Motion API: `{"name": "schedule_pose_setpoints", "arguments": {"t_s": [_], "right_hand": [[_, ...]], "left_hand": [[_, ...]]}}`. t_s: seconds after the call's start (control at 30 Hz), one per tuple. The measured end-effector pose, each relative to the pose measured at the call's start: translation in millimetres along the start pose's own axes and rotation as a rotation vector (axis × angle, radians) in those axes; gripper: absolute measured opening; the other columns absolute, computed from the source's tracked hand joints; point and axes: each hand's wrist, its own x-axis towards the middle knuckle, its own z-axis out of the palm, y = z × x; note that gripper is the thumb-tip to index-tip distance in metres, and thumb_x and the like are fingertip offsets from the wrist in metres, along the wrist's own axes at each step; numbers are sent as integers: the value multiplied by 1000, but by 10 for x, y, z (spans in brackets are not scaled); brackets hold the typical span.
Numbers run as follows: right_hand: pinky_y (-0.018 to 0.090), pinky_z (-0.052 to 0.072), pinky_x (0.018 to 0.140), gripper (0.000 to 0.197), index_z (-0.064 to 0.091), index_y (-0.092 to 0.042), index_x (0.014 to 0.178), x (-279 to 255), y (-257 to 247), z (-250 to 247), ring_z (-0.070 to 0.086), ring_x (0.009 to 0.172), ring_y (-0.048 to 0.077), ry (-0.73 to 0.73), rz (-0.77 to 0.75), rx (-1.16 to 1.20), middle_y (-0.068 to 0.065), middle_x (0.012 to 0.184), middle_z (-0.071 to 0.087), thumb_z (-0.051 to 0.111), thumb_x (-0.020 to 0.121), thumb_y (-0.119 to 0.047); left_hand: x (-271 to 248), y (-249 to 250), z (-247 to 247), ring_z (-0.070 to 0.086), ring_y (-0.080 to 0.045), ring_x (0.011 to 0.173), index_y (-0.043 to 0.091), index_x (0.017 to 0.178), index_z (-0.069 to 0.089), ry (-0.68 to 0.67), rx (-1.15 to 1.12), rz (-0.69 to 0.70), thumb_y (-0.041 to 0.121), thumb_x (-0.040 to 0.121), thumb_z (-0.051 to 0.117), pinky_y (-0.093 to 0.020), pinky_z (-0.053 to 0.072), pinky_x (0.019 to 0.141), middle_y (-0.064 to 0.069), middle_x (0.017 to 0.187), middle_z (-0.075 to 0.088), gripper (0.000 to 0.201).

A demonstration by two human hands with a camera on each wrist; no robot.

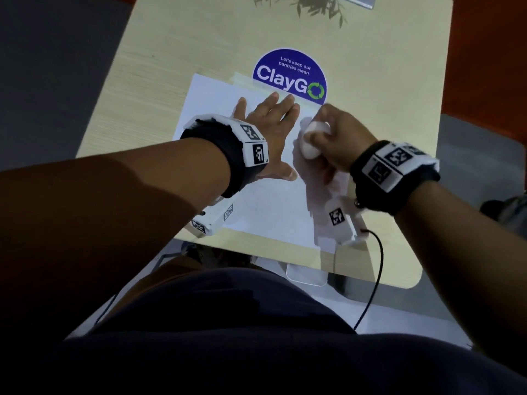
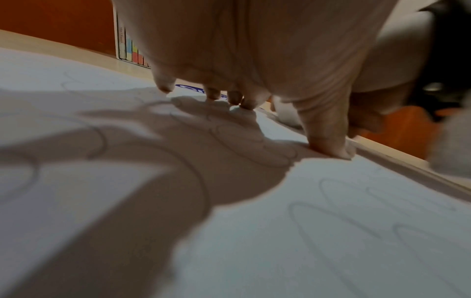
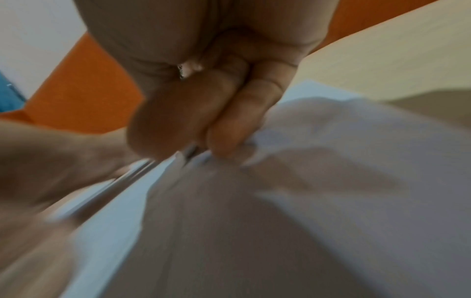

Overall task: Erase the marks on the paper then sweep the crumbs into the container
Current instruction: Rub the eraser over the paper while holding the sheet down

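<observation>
The paper point(image 1: 256, 201), a white sheet bearing faint looping pencil marks point(image 2: 318, 211), is seen lying flat on a pale wooden table point(image 1: 171, 52), its far edge overlapping a round blue "ClayGo" sticker point(image 1: 289, 74). The sheet is pinned down by the left hand point(image 1: 268, 124), which is spread flat with fingers straight and thumb splayed, the fingertips point(image 2: 213, 94) pressed to the paper near its far edge. Just to the right, a white eraser point(image 1: 309, 141) is gripped in the curled fingers of the right hand point(image 1: 336, 138) and held against the sheet (the right wrist view is heavily blurred, so only the clenched fingers point(image 3: 229, 121) and the white surface beneath them can be made out there). Both wrists are banded with black straps carrying white marker blocks. A clear plastic container point(image 1: 306, 276) is seen at the near edge of the table, partly hidden behind the person's dark-clothed body. A black cable point(image 1: 376, 269) is draped from the right wrist over the table's near edge.
</observation>
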Motion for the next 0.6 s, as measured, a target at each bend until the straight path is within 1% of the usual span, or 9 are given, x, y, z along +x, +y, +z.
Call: {"name": "schedule_pose_setpoints", "arguments": {"t_s": [0.1,0.13,0.17,0.2,0.27,0.33,0.4,0.5,0.6], "right_hand": [[32,49,53,9,42,-22,95,220,-86,-133,58,44,11,41,47,132,2,73,57,50,91,-20],[35,51,56,9,42,-24,92,220,-76,-132,56,42,8,43,30,124,1,71,56,50,91,-19],[37,50,63,10,42,-24,90,166,-68,-97,57,50,8,30,5,65,1,74,56,51,91,-19],[36,47,70,11,42,-22,91,102,-41,-52,57,64,14,1,-19,-2,2,81,56,52,90,-19],[33,43,75,10,47,-18,96,-6,-44,-2,53,80,21,-22,-43,-48,4,90,56,54,90,-20],[36,49,73,13,48,-17,101,112,-80,-25,58,74,25,6,-3,5,4,87,59,53,90,-21],[41,54,66,12,45,-19,101,210,-133,-90,63,65,27,23,14,78,10,87,64,51,91,-20],[44,51,75,14,44,-17,100,73,-59,-20,62,81,32,-10,-19,7,12,94,60,53,90,-20],[40,51,72,17,47,-14,103,50,-69,-22,61,77,28,-16,-14,-28,9,91,59,54,89,-21]], "left_hand": [[8,3,-4,-15,-17,147,21,153,-11,-13,2,-9,72,77,57,-57,-3,116,5,160,-18,113],[8,5,-10,-15,-17,147,22,153,-11,-10,1,-8,72,77,57,-57,-3,116,5,160,-18,113],[4,9,-13,-15,-17,147,21,153,-10,-7,1,-8,72,77,57,-57,-3,116,5,160,-18,114],[1,7,-11,-15,-17,147,21,153,-10,-2,3,-9,72,77,58,-57,-3,116,5,160,-18,114],[-1,2,-2,-14,-17,147,21,153,-9,2,5,-10,72,76,58,-57,-2,116,5,160,-18,114],[14,0,12,-15,-17,147,21,153,-10,-3,7,-9,72,76,58,-57,-3,115,5,160,-18,115],[18,0,11,-16,-17,147,22,153,-11,-6,3,-12,72,76,57,-57,-4,115,6,160,-18,115],[9,5,1,-16,-16,147,22,153,-10,-1,3,-19,72,76,58,-56,-4,116,6,160,-19,114],[1,-2,15,-16,-16,147,22,153,-10,-2,-1,-10,72,76,57,-56,-4,115,6,160,-18,114]]}}
